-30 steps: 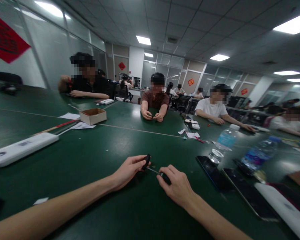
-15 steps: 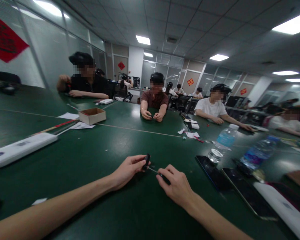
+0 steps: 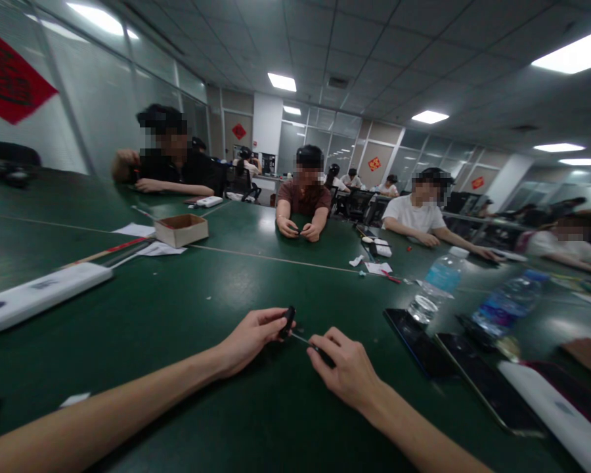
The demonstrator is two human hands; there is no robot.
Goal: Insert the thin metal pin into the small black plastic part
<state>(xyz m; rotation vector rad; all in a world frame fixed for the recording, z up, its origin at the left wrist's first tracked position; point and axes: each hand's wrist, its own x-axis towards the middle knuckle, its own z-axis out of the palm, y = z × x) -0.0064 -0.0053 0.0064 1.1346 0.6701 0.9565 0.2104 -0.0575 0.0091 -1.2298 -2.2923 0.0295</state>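
Observation:
Just above the green table, my left hand [image 3: 256, 338] pinches a small black oblong piece [image 3: 288, 322] between thumb and fingers, its long side nearly upright. To the right, my right hand [image 3: 347, 364] is closed around the dark handle of a screwdriver [image 3: 300, 337]. Its thin metal shaft points left at the lower part of the black piece. Whether the tip touches the piece or sits in it, I cannot tell. Most of the handle is covered by my right fingers.
Two water bottles [image 3: 436, 286] stand on the right, near two dark phones [image 3: 487, 381] and a white device [image 3: 556, 407]. A cardboard box [image 3: 182, 230] and a long white device [image 3: 44, 295] are on the left. Several people sit around the green table [image 3: 217, 282].
Almost nothing differs. Both hands hold the black piece and the screwdriver in nearly the same place, and the view has shifted very slightly.

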